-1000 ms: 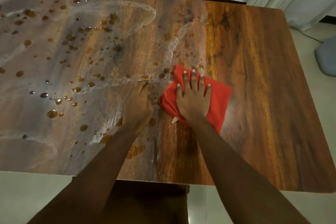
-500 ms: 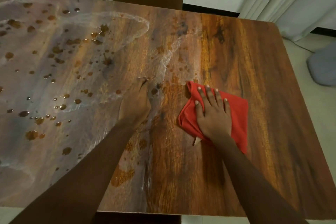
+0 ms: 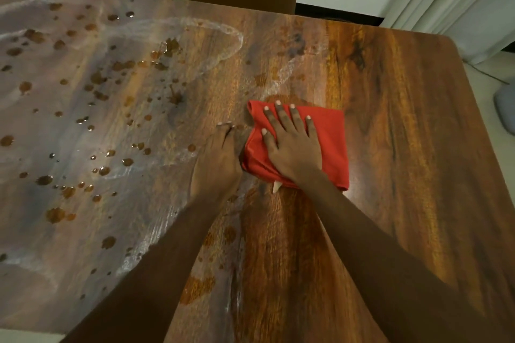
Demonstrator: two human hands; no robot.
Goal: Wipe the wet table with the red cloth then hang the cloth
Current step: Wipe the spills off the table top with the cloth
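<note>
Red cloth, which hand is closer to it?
Right. The right hand lies flat on top of the red cloth, fingers spread. The left hand rests on the table just beside the cloth's left edge.

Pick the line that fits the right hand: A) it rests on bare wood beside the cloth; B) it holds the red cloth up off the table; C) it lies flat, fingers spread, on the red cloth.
C: the right hand lies flat with fingers spread on the red cloth, which lies on the table.
</note>
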